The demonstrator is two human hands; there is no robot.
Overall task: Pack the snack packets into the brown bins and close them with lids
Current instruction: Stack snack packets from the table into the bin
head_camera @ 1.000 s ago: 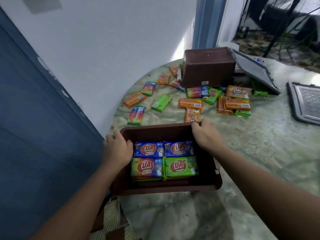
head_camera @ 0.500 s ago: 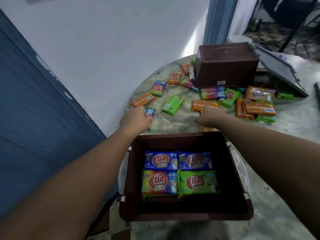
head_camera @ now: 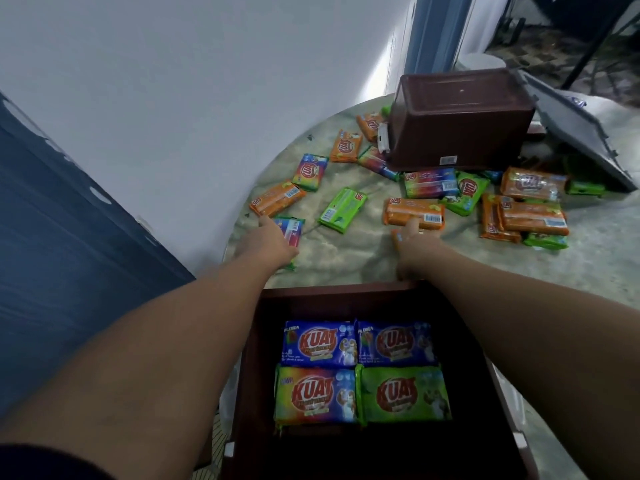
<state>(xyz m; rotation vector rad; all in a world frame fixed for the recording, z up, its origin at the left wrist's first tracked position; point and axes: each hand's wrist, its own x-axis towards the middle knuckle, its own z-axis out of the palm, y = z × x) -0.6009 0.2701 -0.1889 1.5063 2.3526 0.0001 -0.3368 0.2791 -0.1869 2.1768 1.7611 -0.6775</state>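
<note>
Bin (head_camera: 346,299) is sitting nearest me, four packets flat inside. Beyond its far rim I am reaching: left hand (head_camera: 268,242) spreading over a rainbow packet (head_camera: 291,228), right hand (head_camera: 414,242) touching an orange packet (head_camera: 414,211) lying crosswise. I cannot tell either grip.

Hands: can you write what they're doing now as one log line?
left hand on rainbow packet | right hand on orange packet | bin part-filled
</note>
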